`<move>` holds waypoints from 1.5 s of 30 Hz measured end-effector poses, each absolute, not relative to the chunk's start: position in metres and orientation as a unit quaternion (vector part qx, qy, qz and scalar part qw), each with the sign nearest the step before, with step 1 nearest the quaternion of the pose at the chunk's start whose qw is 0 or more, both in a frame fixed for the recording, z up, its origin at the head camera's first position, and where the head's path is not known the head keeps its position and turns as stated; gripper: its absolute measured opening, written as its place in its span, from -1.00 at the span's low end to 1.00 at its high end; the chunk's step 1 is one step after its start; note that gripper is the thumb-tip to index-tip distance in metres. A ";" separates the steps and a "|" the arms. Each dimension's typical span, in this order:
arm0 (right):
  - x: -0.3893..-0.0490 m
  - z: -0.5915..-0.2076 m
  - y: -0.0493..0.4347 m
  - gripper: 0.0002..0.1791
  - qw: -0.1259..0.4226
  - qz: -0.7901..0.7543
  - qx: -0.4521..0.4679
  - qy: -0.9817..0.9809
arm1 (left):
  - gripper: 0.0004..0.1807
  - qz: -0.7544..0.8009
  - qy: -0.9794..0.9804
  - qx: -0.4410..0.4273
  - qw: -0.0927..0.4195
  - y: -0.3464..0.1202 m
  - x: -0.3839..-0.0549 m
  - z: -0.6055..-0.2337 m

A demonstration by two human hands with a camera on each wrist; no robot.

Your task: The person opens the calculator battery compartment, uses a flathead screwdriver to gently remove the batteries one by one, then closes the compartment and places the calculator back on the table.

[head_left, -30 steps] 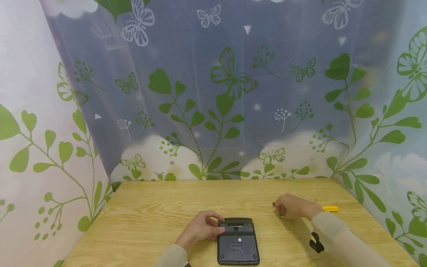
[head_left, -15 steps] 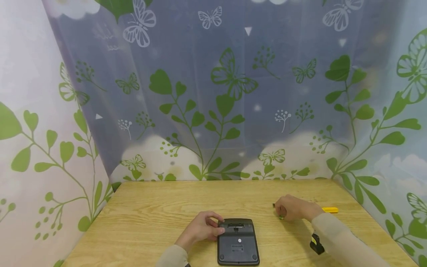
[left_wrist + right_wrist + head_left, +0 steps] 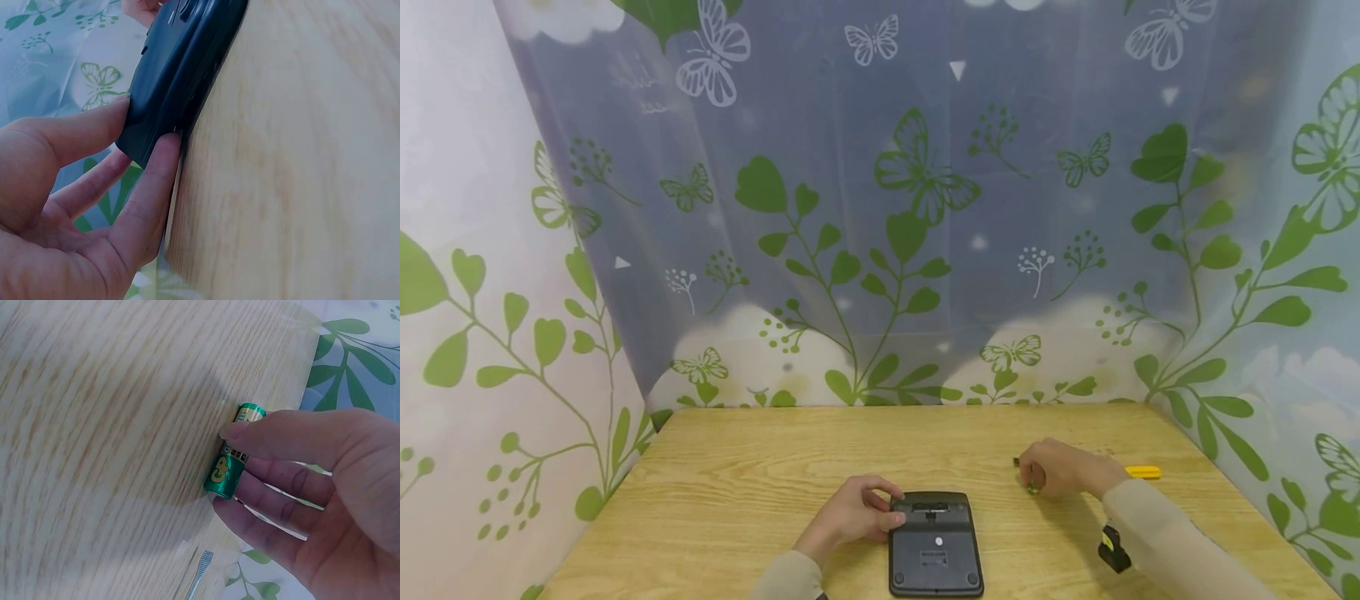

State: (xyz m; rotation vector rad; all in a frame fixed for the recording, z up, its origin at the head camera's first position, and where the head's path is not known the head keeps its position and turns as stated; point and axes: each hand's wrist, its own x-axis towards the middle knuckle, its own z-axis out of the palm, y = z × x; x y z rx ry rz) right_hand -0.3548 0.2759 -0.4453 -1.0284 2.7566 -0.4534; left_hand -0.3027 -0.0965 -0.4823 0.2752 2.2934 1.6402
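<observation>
A dark grey calculator lies back side up on the table, a dark recess near its far edge. My left hand pinches its far left corner. In the left wrist view, the thumb is on one face of the calculator and a finger reaches its opposite side by the tabletop. Farther right, my right hand holds a green and gold battery at the table surface. The thumb lies across the battery and the fingers are behind it. In the head view the hand hides most of the battery.
Behind my right wrist lies a tool with a yellow handle; its flat metal tip shows in the right wrist view. A small black and yellow object is beside my right sleeve. A patterned curtain stands behind the wooden table.
</observation>
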 end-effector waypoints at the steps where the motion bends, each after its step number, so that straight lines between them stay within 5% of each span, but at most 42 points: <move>1: -0.354 -0.445 0.276 -0.60 0.082 -0.151 -0.343 0.923 | -0.67 0.572 0.800 0.096 0.154 -0.097 -0.303 -0.482; 27: -0.353 -0.440 0.275 -0.71 0.101 -0.138 -0.306 0.937 | -0.67 0.572 0.800 0.091 0.157 -0.097 -0.303 -0.482; 45: -0.346 -0.422 0.265 -0.45 0.124 -0.143 -0.268 0.945 | -0.67 0.573 0.798 0.093 0.160 -0.098 -0.303 -0.483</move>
